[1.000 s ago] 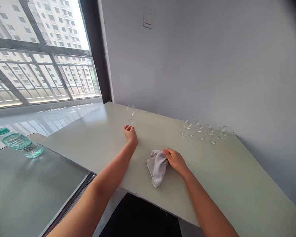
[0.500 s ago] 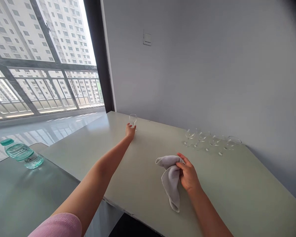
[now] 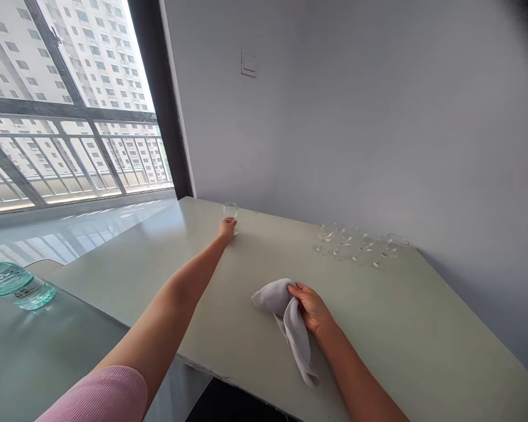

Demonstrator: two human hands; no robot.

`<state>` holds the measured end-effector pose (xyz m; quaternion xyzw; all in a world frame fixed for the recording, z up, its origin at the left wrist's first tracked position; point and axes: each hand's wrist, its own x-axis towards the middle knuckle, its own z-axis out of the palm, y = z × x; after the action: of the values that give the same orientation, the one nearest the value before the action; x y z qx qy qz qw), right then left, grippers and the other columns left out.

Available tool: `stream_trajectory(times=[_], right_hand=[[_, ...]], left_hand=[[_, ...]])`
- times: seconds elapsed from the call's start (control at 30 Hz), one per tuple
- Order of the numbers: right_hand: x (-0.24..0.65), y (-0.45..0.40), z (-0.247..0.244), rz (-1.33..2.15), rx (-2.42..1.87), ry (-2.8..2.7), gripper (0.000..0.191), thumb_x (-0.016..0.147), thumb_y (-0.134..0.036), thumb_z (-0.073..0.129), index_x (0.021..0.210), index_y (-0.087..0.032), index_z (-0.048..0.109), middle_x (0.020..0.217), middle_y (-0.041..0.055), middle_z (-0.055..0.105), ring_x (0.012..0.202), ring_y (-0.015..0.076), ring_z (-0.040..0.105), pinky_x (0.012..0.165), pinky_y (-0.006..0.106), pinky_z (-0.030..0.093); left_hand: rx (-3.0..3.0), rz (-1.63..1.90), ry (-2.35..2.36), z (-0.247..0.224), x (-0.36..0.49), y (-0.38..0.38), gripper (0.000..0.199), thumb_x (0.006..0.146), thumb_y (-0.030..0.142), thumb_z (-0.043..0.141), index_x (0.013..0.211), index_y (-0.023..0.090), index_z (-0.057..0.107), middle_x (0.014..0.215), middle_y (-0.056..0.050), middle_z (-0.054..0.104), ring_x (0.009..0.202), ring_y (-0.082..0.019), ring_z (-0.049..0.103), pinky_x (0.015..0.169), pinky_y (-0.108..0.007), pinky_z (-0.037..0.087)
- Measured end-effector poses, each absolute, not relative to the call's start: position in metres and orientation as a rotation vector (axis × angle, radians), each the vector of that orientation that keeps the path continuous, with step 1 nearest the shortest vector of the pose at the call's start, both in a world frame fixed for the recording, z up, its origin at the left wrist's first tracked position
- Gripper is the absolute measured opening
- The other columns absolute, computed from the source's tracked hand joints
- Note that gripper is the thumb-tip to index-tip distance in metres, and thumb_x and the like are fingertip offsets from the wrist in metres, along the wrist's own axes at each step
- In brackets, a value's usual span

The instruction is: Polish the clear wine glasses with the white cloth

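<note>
At the far side of the pale table, my left hand [image 3: 227, 227] has its fingers closed around the stem of a clear wine glass [image 3: 230, 210], which is upright. Nearer to me, my right hand [image 3: 308, 306] grips a light grey cloth [image 3: 275, 296] between thumb and fingers, and one end hangs down over the table [image 3: 229, 316]. Several clear stemmed glasses [image 3: 368, 241] stand in a row at the back right, by the wall, beyond my right hand.
A clear water bottle [image 3: 17, 286] with a green tint is on the glass-topped surface [image 3: 48, 357] at the left. The wall [image 3: 356, 117] rises behind the table, with a switch [image 3: 249, 63] on it. Large windows are at the left.
My left hand's fingers have closed on the glass stem. My right hand and the cloth have shifted left in view, and the cloth's folds hang differently. The whole view has turned slightly right.
</note>
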<state>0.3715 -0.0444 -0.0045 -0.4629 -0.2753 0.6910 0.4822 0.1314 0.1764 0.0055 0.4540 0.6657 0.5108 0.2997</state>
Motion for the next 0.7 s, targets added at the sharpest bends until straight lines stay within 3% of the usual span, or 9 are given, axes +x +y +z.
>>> stream_trajectory(times=[0.17,0.3,0.4,0.57,0.7], right_hand=[[0.384,-0.038,-0.002,1.497,-1.18,-0.505,0.011,0.064,-0.029,0.056,0.067,-0.019,0.053,0.057,0.0004,0.057,0.061,0.0178,0.06,0.053,0.028,0.05],[0.401,-0.04,0.016,1.121,-1.072,-0.315,0.012,0.066,-0.027,0.056,0.069,-0.02,0.046,0.066,-0.0023,0.054,0.066,0.0135,0.058,0.06,0.026,0.05],[0.405,-0.048,0.031,0.846,-0.975,-0.368,0.015,0.067,-0.027,0.057,0.07,-0.02,0.044,0.068,-0.005,0.05,0.067,0.0102,0.055,0.062,0.024,0.048],[0.386,-0.065,0.038,0.444,-1.217,-0.821,0.025,0.078,-0.039,0.05,0.09,-0.018,0.057,0.078,0.0004,0.055,0.073,0.0121,0.054,0.067,0.026,0.045],[0.371,-0.069,0.032,0.273,-1.326,-1.497,0.031,0.084,-0.034,0.043,0.107,-0.021,0.06,0.1,0.008,0.059,0.097,0.0204,0.052,0.084,0.036,0.042]], left_hand=[[1.497,1.215,1.689,0.006,0.157,0.134,0.012,0.073,0.025,0.055,0.082,0.019,0.061,0.082,-0.004,0.06,0.076,-0.017,0.055,0.07,-0.028,0.041],[1.759,1.14,1.538,0.008,0.186,0.083,0.007,0.073,0.02,0.056,0.078,0.02,0.061,0.098,-0.003,0.059,0.087,-0.017,0.054,0.08,-0.027,0.04],[1.906,1.036,1.403,0.008,0.206,0.045,0.011,0.077,0.019,0.051,0.082,0.021,0.06,0.091,-0.001,0.06,0.083,-0.016,0.055,0.077,-0.026,0.04],[2.273,0.793,1.279,0.002,0.228,0.006,0.015,0.083,0.019,0.041,0.087,0.021,0.056,0.084,-0.003,0.06,0.077,-0.017,0.055,0.07,-0.026,0.04],[2.397,0.699,1.419,0.001,0.226,0.003,0.014,0.086,0.025,0.04,0.082,0.02,0.053,0.081,-0.004,0.058,0.073,-0.016,0.055,0.065,-0.025,0.038]])
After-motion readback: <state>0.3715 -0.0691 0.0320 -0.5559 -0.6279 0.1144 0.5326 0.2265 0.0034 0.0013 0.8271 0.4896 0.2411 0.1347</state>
